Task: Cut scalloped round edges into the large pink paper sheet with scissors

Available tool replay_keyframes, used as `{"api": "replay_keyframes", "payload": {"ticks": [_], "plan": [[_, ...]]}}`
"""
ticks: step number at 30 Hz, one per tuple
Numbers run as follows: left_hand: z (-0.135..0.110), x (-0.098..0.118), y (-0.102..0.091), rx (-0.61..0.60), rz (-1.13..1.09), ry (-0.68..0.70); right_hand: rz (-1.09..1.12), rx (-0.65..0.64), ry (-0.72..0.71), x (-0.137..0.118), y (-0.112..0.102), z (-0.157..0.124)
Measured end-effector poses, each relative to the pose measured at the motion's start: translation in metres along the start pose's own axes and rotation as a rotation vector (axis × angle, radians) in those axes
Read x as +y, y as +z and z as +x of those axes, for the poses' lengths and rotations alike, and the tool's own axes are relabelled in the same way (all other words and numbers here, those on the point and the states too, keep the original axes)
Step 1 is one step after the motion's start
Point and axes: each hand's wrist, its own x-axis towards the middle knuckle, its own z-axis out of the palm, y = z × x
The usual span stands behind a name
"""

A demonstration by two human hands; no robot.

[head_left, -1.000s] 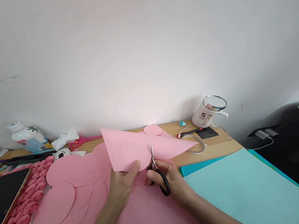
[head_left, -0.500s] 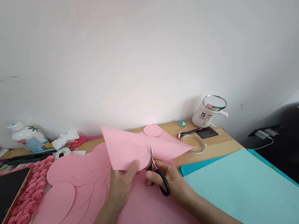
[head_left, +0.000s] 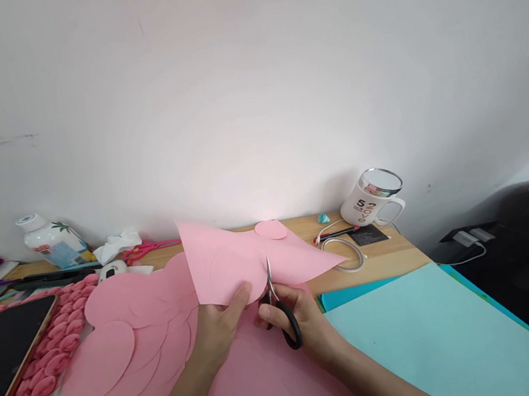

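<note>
A sheet of pink paper (head_left: 228,265) is raised off the table, its lower left edge pinched between the thumb and fingers of my left hand (head_left: 222,326). My right hand (head_left: 300,320) grips black-handled scissors (head_left: 289,323) with the blades pointing up, set into the paper along a curved edge. A small pink paper circle (head_left: 270,230) rests at the far end of the sheet. Beneath my hands lies more pink paper (head_left: 275,385). Left of my left hand, several cut pink rounds (head_left: 103,360) overlap in a pile.
A white mug (head_left: 368,197), a coiled cable (head_left: 348,255) and a black card (head_left: 368,235) stand back right. Light blue sheets (head_left: 435,338) lie right. Leftward are a phone (head_left: 8,362) on a pink textured mat (head_left: 49,366), a bottle (head_left: 56,241) and pink scissors (head_left: 146,249).
The view has shifted very slightly. My hands, the scissors and the raised paper keep nearly the same positions; the paper's left part dips a little.
</note>
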Motion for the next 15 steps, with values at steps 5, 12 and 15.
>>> {"api": "replay_keyframes", "payload": {"ticks": [5, 12, 15], "plan": [[-0.0006, -0.0005, -0.0004, 0.040, 0.010, 0.037, 0.010, -0.019, 0.069, -0.0008, 0.0008, -0.0002], [-0.0019, -0.0010, 0.0003, 0.031, 0.078, 0.056, -0.017, 0.000, -0.004, 0.0001, -0.0011, 0.0001], [-0.0031, 0.0001, 0.0013, 0.016, 0.113, 0.050, -0.016, -0.009, -0.019, -0.0003, -0.0010, 0.0005]]}}
